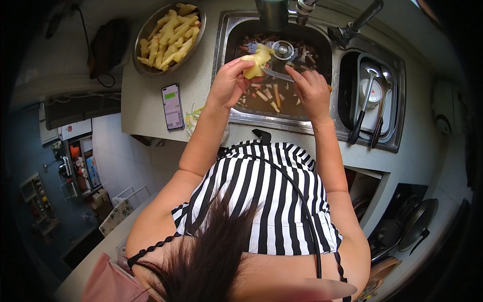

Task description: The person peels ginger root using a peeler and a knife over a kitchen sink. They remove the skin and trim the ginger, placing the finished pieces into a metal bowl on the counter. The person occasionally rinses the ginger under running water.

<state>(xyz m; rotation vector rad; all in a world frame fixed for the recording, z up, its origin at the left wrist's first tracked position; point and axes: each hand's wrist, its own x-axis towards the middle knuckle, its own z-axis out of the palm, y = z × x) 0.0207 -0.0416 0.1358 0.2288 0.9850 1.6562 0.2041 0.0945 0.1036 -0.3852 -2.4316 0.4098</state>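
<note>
My left hand point(231, 80) holds a peeled piece of ginger root point(258, 60) above the sink. In my right hand point(311, 89) is a small knife point(279, 75), its blade tip against the lower right side of the ginger. The knife's handle is mostly hidden by my fingers. Below both hands, the steel sink basin point(327, 64) holds brownish water with ginger trimmings point(268, 94) in it. A round metal drain strainer point(283, 50) shows behind the ginger.
Peeled ginger fills a metal bowl point(202, 28) at back left. A lit phone point(173, 107) and a cloth point(193, 117) lie on the counter point(145, 94). The faucet point(353, 28) stands behind the sink. A ladle point(365, 102) and dishes sit in the right basin.
</note>
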